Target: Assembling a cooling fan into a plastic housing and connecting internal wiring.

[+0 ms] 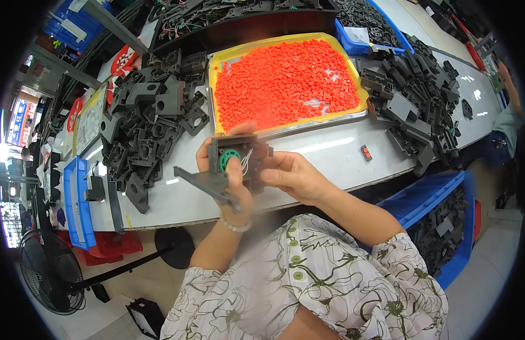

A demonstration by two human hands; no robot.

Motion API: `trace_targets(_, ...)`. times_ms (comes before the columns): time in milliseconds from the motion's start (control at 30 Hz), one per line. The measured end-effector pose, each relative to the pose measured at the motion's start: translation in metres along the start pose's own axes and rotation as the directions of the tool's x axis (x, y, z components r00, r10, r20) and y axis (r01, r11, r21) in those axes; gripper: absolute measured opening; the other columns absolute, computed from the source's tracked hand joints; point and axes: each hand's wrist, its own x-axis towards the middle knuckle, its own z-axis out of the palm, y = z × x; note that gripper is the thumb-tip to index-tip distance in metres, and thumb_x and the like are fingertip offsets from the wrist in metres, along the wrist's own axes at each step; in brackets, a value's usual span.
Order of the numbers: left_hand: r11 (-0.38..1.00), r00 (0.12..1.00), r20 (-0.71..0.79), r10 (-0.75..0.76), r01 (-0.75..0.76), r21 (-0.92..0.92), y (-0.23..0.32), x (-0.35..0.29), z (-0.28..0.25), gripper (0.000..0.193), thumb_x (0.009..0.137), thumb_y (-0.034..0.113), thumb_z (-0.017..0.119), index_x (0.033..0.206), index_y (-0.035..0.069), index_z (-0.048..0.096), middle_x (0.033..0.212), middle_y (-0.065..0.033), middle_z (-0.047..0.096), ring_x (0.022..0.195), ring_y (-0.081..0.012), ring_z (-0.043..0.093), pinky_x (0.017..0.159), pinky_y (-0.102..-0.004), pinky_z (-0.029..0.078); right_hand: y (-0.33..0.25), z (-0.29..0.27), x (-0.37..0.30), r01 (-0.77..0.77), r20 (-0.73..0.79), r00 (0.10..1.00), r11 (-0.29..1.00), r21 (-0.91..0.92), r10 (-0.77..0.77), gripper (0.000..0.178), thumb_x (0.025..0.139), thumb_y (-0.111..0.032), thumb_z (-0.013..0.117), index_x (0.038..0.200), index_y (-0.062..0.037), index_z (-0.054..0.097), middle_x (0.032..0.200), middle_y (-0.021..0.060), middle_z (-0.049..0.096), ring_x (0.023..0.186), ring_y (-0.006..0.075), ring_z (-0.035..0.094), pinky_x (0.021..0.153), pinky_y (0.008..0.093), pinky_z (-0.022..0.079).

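In front of my body, my left hand point(238, 192) grips a dark grey plastic housing point(246, 143), fingers behind it and thumb pressed against a green ring-shaped part point(225, 156) inside. Thin white wires point(248, 161) run across the housing's interior. A dark flat flap or cover point(201, 182) sticks out to the left below the thumb; I cannot tell whether it is joined to the housing. My right hand point(296, 177) is closed at the housing's right side, thumb and fingers against it. A small reddish piece shows by those fingertips, partly hidden.
Beyond my hands lies a yellow-lined tray point(362, 105) of small red-orange caps. Heaps of dark plastic housings point(149, 133) and brackets point(407, 107) flank it. A small part with red buttons point(365, 152) rests right on the white table point(325, 153). Blue bins point(75, 204) and a fan point(50, 272) stand around.
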Motion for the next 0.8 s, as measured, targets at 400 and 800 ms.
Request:
trace_targets(400,0.998,0.997,-0.046,-0.065,0.065,-0.001,-0.002,0.0,0.001,0.034,0.087,0.018,0.044,0.117,0.006,0.034,0.11,-0.0263,0.05,0.105,-0.0325,0.051,0.079,-0.0378,0.05,0.001,0.001,-0.002,0.04,-0.055,0.997,0.994,-0.105,-0.046,0.035,0.087,-0.017,0.055,0.115,0.0039,0.049,0.103,0.0043,0.057,0.094,0.0107,0.052,0.084,0.0271,0.042)
trace_targets(800,0.998,0.995,-0.099,-0.019,0.012,-0.067,0.002,0.009,-0.003,0.032,0.088,0.012,0.044,0.114,-0.001,0.032,0.109,-0.022,0.053,0.097,-0.0229,0.055,0.084,-0.035,0.047,-0.024,0.013,-0.005,0.339,0.418,0.617,-0.254,-0.906,-0.667,0.054,0.062,0.006,0.051,0.113,-0.0113,0.057,0.113,0.0142,0.047,0.103,0.0307,0.046,0.087,0.0403,0.037)
